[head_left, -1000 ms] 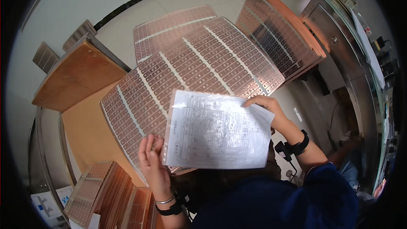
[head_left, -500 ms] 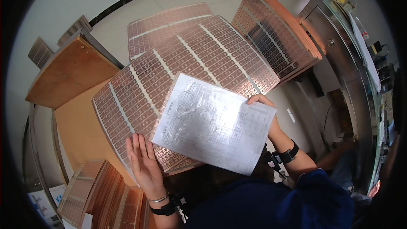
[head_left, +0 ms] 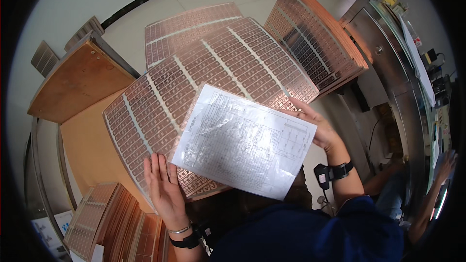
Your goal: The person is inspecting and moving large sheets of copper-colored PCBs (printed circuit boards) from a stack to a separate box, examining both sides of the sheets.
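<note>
A large copper-coloured circuit board panel (head_left: 194,75), with rows of small repeated patterns and pale strips, lies across in front of me. On its near part rests a white printed sheet in a shiny clear sleeve (head_left: 238,140), slanting down to the right. My left hand (head_left: 165,191) is open, palm up, with fingers stretched out along the panel's near left part, beside the sleeve's lower left corner. My right hand (head_left: 320,123) is at the sleeve's upper right corner, its fingers extended toward the panel's right edge. The sleeve partly hides that hand.
Stacked copper panels (head_left: 310,43) stand at the far right, and another stack (head_left: 111,223) at the lower left. A brown board (head_left: 82,80) rises at left. Along the right runs a metal cabinet (head_left: 388,63). Another person's hand (head_left: 444,167) shows at the right rim.
My right hand has let go of the sleeve's corner and its fingers have straightened out. The left hand has barely moved. Another person's hand has risen at the right rim.
</note>
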The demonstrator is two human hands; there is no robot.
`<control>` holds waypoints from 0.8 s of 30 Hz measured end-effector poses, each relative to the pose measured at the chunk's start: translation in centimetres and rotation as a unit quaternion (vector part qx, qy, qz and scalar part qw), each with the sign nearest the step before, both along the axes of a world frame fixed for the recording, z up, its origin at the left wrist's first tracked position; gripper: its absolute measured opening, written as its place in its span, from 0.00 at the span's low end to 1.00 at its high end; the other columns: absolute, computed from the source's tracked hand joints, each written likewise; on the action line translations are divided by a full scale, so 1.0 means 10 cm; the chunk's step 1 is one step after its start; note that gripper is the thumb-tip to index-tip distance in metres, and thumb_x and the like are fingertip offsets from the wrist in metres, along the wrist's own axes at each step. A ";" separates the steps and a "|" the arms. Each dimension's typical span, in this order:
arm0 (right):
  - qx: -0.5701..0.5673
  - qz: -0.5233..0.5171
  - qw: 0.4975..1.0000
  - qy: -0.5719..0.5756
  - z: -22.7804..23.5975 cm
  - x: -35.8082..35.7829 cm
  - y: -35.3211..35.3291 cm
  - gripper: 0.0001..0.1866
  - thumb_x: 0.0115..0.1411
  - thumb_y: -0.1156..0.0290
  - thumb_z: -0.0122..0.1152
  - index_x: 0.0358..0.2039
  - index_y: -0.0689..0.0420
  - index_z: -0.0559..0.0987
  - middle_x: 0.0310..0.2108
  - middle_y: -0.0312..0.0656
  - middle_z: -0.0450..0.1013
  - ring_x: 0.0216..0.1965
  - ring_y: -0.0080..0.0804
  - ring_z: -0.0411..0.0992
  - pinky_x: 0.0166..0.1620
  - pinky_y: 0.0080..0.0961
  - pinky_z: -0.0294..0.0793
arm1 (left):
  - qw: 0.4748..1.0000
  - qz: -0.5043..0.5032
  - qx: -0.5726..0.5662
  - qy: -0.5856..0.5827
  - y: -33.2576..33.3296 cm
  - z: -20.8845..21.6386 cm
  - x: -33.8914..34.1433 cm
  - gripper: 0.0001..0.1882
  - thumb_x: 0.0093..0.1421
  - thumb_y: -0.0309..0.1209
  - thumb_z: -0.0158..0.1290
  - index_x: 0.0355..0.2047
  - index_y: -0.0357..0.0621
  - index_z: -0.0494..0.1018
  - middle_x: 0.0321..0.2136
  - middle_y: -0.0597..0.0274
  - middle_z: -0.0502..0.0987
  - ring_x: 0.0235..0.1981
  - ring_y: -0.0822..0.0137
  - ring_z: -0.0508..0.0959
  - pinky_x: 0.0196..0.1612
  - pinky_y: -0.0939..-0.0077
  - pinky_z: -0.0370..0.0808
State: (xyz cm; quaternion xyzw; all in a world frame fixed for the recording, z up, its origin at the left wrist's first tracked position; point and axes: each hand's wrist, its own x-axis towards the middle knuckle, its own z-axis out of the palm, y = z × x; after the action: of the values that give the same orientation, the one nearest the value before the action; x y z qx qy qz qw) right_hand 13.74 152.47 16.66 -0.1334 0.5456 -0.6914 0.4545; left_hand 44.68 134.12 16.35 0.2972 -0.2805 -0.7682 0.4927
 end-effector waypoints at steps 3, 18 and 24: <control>0.028 0.045 0.998 -0.026 0.15 -0.20 0.13 0.24 0.63 0.57 0.41 0.55 0.58 0.64 0.42 0.47 0.71 0.37 0.28 0.73 0.34 0.20 0.76 | 1.000 -0.006 -0.007 -0.012 0.00 0.01 0.01 0.30 0.64 0.35 0.37 0.61 0.38 0.41 0.61 0.47 0.46 0.62 0.57 0.50 0.61 0.63 0.54; 0.152 0.089 0.867 0.466 0.65 -0.37 -0.08 0.05 0.57 0.73 0.53 0.29 0.61 0.73 0.23 0.27 0.64 0.25 0.13 0.60 0.28 0.12 0.61 | 0.996 0.015 -0.042 -0.073 -0.11 0.02 0.23 0.26 0.63 0.32 0.38 0.60 0.38 0.46 0.58 0.48 0.53 0.57 0.58 0.58 0.59 0.64 0.58; 0.080 -0.306 0.854 0.413 1.38 -1.31 0.58 0.17 0.58 0.66 0.55 0.44 0.64 0.71 0.37 0.36 0.70 0.38 0.20 0.68 0.42 0.16 0.67 | 0.983 0.122 -0.039 -0.130 -0.28 -0.02 0.62 0.20 0.62 0.28 0.43 0.54 0.38 0.57 0.48 0.54 0.67 0.45 0.64 0.71 0.48 0.73 0.71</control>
State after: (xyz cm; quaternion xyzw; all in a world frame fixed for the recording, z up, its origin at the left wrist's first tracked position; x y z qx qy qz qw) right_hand 0.64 158.29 30.44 -0.1962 0.7498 -0.6308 -0.0374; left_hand 50.86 131.33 16.13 0.4067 -0.3340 -0.6457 0.5532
